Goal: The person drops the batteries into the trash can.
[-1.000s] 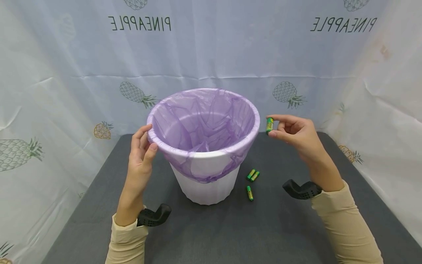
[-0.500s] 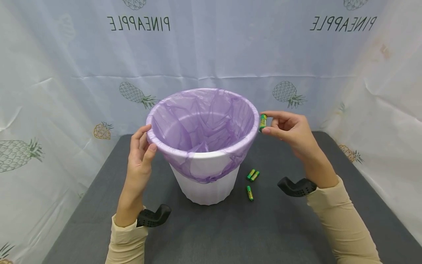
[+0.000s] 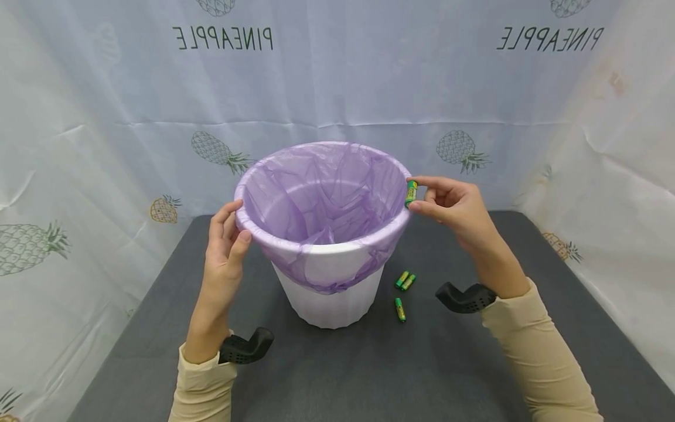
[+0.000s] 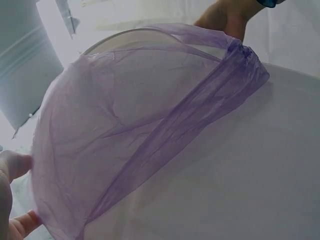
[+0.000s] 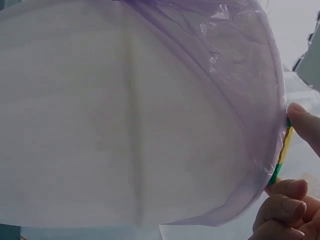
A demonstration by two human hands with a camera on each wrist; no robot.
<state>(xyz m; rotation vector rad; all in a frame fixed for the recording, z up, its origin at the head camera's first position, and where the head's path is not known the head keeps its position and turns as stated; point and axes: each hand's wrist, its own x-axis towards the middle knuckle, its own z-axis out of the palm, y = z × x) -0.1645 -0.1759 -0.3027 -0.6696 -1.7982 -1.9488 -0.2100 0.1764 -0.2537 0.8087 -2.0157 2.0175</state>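
Head camera looks forward and down over the whole bin (image 3: 327, 275). Both wrist cameras sit very close against its outer wall (opposite sides), sharing the purple liner (image 4: 150, 125).

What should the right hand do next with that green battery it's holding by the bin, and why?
Probably carry it a little further left, past the rim, and let go. The right hand pinches the battery right at the edge of the purple-lined bin, not clearly over the opening. The left hand grips the opposite rim, so the bin should stay put.
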